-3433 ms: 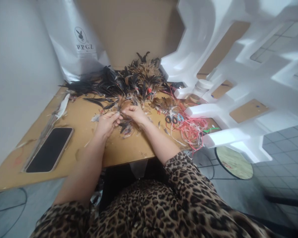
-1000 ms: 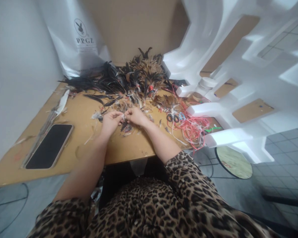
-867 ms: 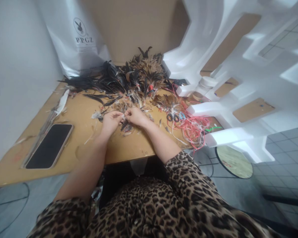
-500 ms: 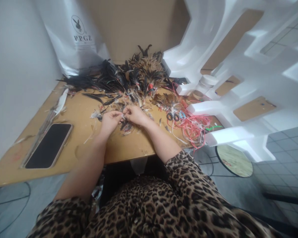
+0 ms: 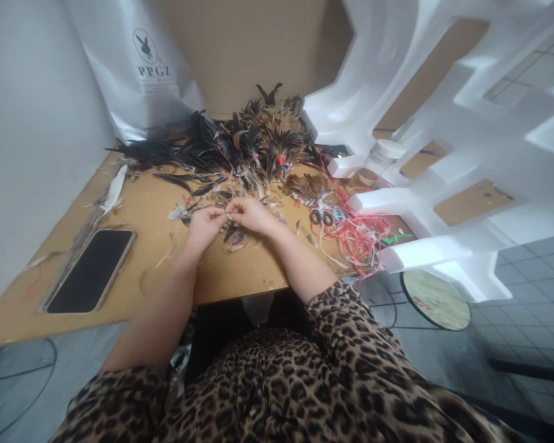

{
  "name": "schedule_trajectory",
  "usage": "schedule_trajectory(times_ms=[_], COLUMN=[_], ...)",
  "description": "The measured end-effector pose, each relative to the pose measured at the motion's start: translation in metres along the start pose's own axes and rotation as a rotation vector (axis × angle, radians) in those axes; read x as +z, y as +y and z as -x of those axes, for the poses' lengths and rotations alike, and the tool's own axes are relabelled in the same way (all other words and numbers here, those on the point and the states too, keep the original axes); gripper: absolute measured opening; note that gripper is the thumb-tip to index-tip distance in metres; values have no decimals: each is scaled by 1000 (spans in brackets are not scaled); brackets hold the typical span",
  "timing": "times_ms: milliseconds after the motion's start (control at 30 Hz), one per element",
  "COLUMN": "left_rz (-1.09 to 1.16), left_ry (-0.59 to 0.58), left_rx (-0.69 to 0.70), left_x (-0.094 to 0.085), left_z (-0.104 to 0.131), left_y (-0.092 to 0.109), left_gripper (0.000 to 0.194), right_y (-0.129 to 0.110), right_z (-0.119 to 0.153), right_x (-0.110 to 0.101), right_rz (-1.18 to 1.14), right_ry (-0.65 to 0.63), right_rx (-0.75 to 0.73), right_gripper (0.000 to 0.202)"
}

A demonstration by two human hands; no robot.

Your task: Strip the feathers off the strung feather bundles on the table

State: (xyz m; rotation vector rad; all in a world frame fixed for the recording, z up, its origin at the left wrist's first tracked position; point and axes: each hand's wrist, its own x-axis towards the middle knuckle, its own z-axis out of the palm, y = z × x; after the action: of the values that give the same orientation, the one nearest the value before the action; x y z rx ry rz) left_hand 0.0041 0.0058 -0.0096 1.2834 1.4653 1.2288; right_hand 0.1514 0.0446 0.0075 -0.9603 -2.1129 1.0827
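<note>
My left hand [image 5: 205, 229] and my right hand [image 5: 249, 215] meet fingertip to fingertip over the table, both closed in a pinch. What lies between the fingers is too small to make out; a pale bit shows there. Loose small feathers [image 5: 234, 239] lie under and in front of the fingers. Behind the hands spreads a big pile of black feathers [image 5: 207, 144] and brown feathers [image 5: 277, 120], with a red spot among them. A smaller brown feather bunch [image 5: 311, 186] lies to the right of my right hand.
A phone [image 5: 91, 271] rests on the table [image 5: 231, 277] at left, near a white feather [image 5: 115, 187]. Scissors [image 5: 322, 216] and tangled red string [image 5: 362, 237] lie at right. White foam pieces [image 5: 425, 249] overhang the right edge, by a lidded jar [image 5: 382, 155]. A white bag [image 5: 143, 92] stands behind.
The fingertips have shifted slightly against each other, the right hand moving a little to the left. Both hands stay pinched in the same place; the things on the table have not moved.
</note>
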Motion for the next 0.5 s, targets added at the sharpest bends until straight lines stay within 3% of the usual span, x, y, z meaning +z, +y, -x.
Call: schedule_trajectory(times_ms=[500], left_rz=[138], left_ry=[3], left_rx=[-67], left_x=[1], left_z=[1], left_y=[3], left_gripper=[30], right_y=[7], right_z=[-4], right_x=[6], right_rz=[-132], right_ry=[79], right_rx=[137], right_gripper=[7])
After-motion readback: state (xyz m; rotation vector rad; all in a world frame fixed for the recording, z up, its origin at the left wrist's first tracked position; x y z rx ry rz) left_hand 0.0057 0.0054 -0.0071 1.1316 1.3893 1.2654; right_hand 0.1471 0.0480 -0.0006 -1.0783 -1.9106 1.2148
